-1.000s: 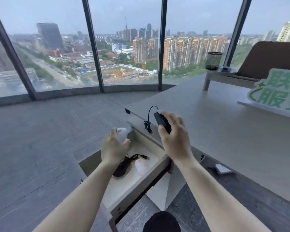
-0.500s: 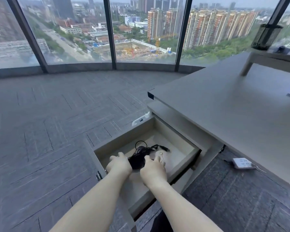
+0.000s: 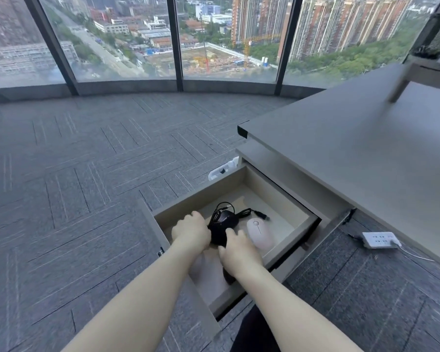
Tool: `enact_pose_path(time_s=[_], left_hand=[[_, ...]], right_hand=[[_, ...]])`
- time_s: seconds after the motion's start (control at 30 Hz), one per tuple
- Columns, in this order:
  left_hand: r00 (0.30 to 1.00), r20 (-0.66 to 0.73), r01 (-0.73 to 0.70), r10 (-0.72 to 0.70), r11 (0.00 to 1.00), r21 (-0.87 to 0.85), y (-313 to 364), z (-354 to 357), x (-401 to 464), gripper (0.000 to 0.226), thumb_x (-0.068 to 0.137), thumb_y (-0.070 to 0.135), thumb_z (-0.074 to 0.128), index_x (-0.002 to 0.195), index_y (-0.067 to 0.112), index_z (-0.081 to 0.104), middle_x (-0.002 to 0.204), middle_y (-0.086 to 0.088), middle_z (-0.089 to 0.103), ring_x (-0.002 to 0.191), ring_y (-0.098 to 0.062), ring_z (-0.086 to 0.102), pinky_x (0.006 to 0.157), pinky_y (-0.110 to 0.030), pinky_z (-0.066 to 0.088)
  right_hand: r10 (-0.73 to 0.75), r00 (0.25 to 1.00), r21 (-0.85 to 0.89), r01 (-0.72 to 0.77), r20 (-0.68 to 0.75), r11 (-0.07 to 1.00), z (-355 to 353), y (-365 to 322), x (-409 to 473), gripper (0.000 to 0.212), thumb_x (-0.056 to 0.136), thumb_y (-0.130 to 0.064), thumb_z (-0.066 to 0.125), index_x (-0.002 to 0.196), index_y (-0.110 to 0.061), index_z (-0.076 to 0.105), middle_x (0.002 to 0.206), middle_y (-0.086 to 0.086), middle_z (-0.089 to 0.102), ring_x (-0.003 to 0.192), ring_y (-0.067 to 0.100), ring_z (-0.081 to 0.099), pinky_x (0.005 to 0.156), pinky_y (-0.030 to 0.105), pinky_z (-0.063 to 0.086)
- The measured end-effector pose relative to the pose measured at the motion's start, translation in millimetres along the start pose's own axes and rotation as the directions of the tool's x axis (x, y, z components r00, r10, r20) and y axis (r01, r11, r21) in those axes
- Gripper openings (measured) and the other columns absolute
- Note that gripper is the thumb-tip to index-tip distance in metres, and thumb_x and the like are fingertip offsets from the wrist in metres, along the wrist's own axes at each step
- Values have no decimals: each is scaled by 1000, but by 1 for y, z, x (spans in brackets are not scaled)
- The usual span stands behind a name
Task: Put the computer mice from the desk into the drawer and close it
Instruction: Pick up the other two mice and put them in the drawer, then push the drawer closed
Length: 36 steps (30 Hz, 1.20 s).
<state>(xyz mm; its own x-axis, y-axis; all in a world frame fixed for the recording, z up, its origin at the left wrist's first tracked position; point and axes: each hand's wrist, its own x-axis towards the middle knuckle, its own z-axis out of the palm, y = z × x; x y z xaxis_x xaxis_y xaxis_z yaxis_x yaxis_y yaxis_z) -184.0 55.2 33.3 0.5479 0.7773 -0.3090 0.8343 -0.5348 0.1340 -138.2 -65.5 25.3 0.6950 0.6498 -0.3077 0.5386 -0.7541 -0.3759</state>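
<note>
The open drawer (image 3: 198, 199) under the desk (image 3: 353, 153) holds a black wired mouse (image 3: 222, 221) with its coiled cable, and a pale pink mouse (image 3: 260, 232) lying to its right. Both my hands are down inside the drawer. My left hand (image 3: 191, 233) is curled, knuckles up, against the black mouse's left side; what is under it is hidden. My right hand (image 3: 236, 250) lies palm down with thumb and fingers on the black mouse's near end. A dark shape (image 3: 228, 278) shows beneath my right wrist.
A white power strip (image 3: 379, 240) with a cable lies on the carpet under the desk at right. A small white object (image 3: 221, 170) sits on the floor behind the drawer. Floor-to-ceiling windows (image 3: 125, 47) curve around the far side.
Both hands came down from desk height into the drawer, one carrying a white mouse, the other a black one. My view tilted down. Since half a second ago the pink mouse is uncovered.
</note>
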Motion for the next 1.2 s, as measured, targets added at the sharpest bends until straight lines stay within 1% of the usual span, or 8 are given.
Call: enact_pose_path(time_s=[0.13, 0.3, 0.4, 0.57, 0.7, 0.83, 0.97, 1.2], left_hand=[[951, -291, -167, 102, 963, -210, -24, -37, -24, 40, 92, 29, 41, 125, 14, 57, 123, -10, 62, 111, -31, 59, 89, -41, 49], [897, -431, -149, -103, 845, -513, -72, -33, -62, 38, 93, 18, 42, 128, 10, 56, 128, -18, 58, 115, -34, 52, 94, -41, 41], [928, -309, -60, -207, 736, -675, -90, -16, -89, 47, 93, 13, 40, 139, 7, 45, 141, -20, 48, 126, -35, 47, 103, -46, 38], [980, -6, 80, -198, 421, -903, -95, 14, -120, 50, 93, 11, 41, 143, 11, 41, 129, -13, 57, 95, -28, 56, 89, -45, 49], [990, 119, 132, -79, 197, -971, -87, 31, -131, 44, 100, 15, 40, 143, 20, 43, 119, -3, 61, 108, -27, 61, 91, -42, 49], [992, 115, 122, -51, 163, -979, -75, 35, -129, 49, 100, 14, 42, 148, 23, 37, 134, -3, 58, 114, -27, 61, 94, -42, 51], [993, 117, 118, -14, 160, -980, -59, 35, -116, 50, 99, 11, 40, 148, 23, 37, 133, -3, 58, 114, -26, 62, 92, -41, 50], [994, 103, 98, 31, 130, -987, 2, 37, -85, 57, 96, 2, 35, 148, 25, 34, 137, -2, 54, 119, -25, 59, 100, -46, 48]], right_hand=[[-106, 976, 172, 139, -192, 975, -23, 8, -31, 32, 93, -32, 44, 120, -17, 54, 120, 8, 55, 109, 26, 52, 85, 38, 47], [-167, 958, 285, 232, -233, 930, -13, 21, -82, 28, 93, -41, 49, 106, -18, 59, 105, 0, 58, 91, 17, 56, 78, 34, 51], [-184, 954, 344, 260, -237, 902, 5, 22, -110, 40, 91, -54, 49, 111, -20, 57, 109, -2, 56, 99, 14, 54, 80, 30, 48], [-212, 949, 367, 288, -234, 884, 28, 19, -149, 84, 74, -81, 42, 132, -21, 48, 129, -2, 48, 120, 15, 42, 96, 32, 43], [-226, 935, 308, 307, -273, 901, 46, 22, -162, 81, 74, -70, 59, 137, -21, 41, 137, -5, 39, 119, 13, 47, 96, 31, 46], [-177, 928, 329, 287, -327, 900, 50, 24, -157, 68, 82, -44, 67, 138, -22, 34, 138, -3, 35, 105, 14, 55, 83, 28, 52], [-107, 930, 361, 240, -351, 901, 40, 34, -148, 72, 84, -41, 66, 143, -20, 30, 139, -1, 36, 98, 13, 54, 79, 24, 50], [91, 928, 481, 102, -362, 871, 11, 71, -117, 81, 85, -44, 66, 149, -16, 23, 146, 4, 40, 126, 20, 47, 94, 28, 43]])
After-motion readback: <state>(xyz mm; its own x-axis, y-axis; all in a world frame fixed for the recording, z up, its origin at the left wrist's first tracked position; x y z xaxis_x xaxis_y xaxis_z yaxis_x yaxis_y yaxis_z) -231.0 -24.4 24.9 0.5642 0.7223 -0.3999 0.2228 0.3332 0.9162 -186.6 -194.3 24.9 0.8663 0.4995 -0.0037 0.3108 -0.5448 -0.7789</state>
